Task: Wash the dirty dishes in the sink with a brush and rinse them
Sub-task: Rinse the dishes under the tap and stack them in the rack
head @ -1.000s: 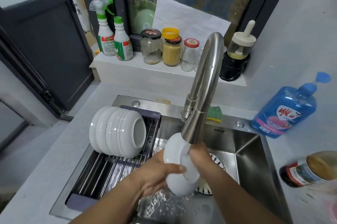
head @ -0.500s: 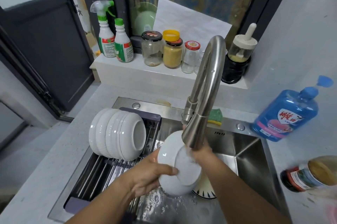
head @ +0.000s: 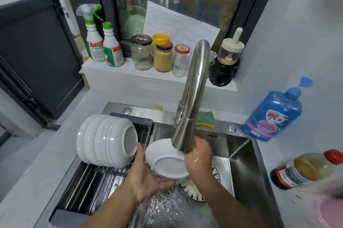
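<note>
Since a moment ago my left grip [head: 146, 177] is lower, cupping the bowl [head: 168, 161] from beneath, fingers curled under it. Between my grips, the bowl tilts base-up below the tap [head: 191, 97]. My right grip [head: 199, 155] touches its right edge; with the fingers hidden I cannot tell whether it clasps.
</note>
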`<state>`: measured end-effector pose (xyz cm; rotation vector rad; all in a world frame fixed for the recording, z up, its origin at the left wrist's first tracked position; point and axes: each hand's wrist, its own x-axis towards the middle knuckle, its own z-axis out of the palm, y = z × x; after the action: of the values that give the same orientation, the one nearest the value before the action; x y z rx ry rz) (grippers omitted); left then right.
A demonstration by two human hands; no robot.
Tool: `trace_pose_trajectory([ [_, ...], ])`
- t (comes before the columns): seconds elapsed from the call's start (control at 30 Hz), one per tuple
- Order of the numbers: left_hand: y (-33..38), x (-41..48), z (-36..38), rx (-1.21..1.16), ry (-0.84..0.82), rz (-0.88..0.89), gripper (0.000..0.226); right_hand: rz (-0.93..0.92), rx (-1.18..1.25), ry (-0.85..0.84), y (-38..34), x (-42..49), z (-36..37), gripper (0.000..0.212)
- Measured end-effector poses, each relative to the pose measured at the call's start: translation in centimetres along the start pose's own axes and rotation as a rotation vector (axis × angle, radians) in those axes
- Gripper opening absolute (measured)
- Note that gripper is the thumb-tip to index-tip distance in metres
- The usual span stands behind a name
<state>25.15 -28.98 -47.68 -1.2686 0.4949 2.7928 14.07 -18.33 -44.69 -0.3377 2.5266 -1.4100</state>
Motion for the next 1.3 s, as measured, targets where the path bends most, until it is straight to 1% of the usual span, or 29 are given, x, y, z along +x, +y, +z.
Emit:
trace_pose_trajectory([
  [0.03, 0.4, 0.2, -0.2, -0.107, -0.050, -0.079, 0.081, -0.076, 0.028, -0.019, 0.4, -0.6, 0.0, 0.033],
  [0.1, 1.3, -0.3, -0.4, -0.214, -0.135, -0.173, 0.060, -0.217, 0.065, -0.034, 1.7, -1.2, -0.2, 0.027],
  [0.17, 1.9, -0.5, -0.9, -0.157, -0.138, -0.170, 0.041, -0.298, 0.084, -0.095, 3.2, -1.3, -0.7, 0.027],
  [0.2, 2.0, -0.5, -1.1, -0.106, -0.147, -0.161, 0.039, -0.307, 0.080, -0.158, 3.7, -1.3, -1.1, 0.029],
  [0.27, 1.8, -0.4, -1.2, 0.002, -0.102, -0.129, 0.040, -0.326, -0.051, -0.302, 4.8, -1.4, -1.7, 0.032],
  [0.33, 1.2, -0.2, -1.0, 0.117, -0.052, -0.059, 0.043, -0.384, -0.364, -0.452, 5.9, -1.4, -1.5, 0.042],
  [0.37, 0.7, -0.2, -0.7, 0.152, -0.030, -0.022, 0.047, -0.378, -0.518, -0.520, 6.2, -1.4, -1.2, 0.047],
  [0.4, 0.3, -0.3, -0.3, 0.163, -0.023, 0.004, 0.052, -0.324, -0.621, -0.577, 6.2, -1.5, -0.6, 0.052],
  [0.43, -0.2, -0.4, 0.1, 0.165, -0.041, 0.016, 0.057, -0.274, -0.669, -0.602, 6.0, -1.6, 0.0, 0.056],
  [0.5, -1.0, -0.5, 0.6, 0.168, -0.078, 0.020, 0.066, -0.281, -0.713, -0.615, 5.3, -1.7, 1.1, 0.059],
  [0.57, -1.6, -0.3, 1.0, 0.151, -0.084, 0.019, 0.071, -0.304, -0.707, -0.696, 3.7, -1.9, 2.1, 0.054],
  [0.67, -1.6, 0.1, 0.7, 0.050, -0.042, 0.029, 0.078, -0.259, -0.426, -0.810, 1.8, -2.7, 2.6, 0.052],
  [0.7, -1.2, 0.2, 0.5, 0.028, -0.029, 0.019, 0.083, -0.302, -0.381, -0.833, 1.6, -3.3, 2.5, 0.052],
  [0.73, -0.8, 0.2, 0.4, 0.021, -0.015, 0.009, 0.085, -0.373, -0.395, -0.849, 1.7, -3.9, 2.1, 0.052],
  [0.8, 0.1, 0.1, 0.1, 0.039, 0.030, 0.050, 0.080, -0.496, -0.462, -0.844, 3.2, -5.1, 0.7, 0.052],
  [0.9, 0.8, 0.3, -0.2, 0.141, 0.103, 0.158, 0.064, -0.570, -0.618, -0.775, 6.0, -5.3, -2.1, 0.053],
  [0.97, 1.1, 0.0, -0.2, 0.219, 0.148, 0.202, 0.054, -0.569, -0.744, -0.699, 7.6, -4.6, -3.5, 0.070],
  [1.03, 1.0, -0.2, -0.3, 0.295, 0.177, 0.201, 0.046, -0.530, -0.820, -0.653, 8.6, -3.2, -3.9, 0.088],
  [1.07, 1.1, -0.5, -0.3, 0.320, 0.194, 0.190, 0.043, -0.502, -0.826, -0.643, 8.7, -2.6, -3.7, 0.090],
  [1.1, 1.3, -0.6, -0.3, 0.340, 0.207, 0.169, 0.042, -0.466, -0.804, -0.621, 8.4, -2.0, -3.5, 0.085],
  [1.17, 1.7, -0.9, -0.3, 0.385, 0.213, 0.112, 0.043, -0.320, -0.670, -0.599, 7.4, -0.6, -2.7, 0.070],
  [1.2, 1.9, -1.2, -0.2, 0.414, 0.209, 0.085, 0.044, -0.255, -0.611, -0.603, 6.8, 0.0, -2.2, 0.066],
  [1.23, 2.0, -1.2, -0.2, 0.439, 0.195, 0.062, 0.046, -0.222, -0.592, -0.616, 6.1, 0.5, -1.7, 0.064],
  [1.3, 1.9, -1.5, 0.4, 0.466, 0.161, 0.037, 0.051, -0.225, -0.652, -0.622, 4.2, 1.0, -1.0, 0.051],
])
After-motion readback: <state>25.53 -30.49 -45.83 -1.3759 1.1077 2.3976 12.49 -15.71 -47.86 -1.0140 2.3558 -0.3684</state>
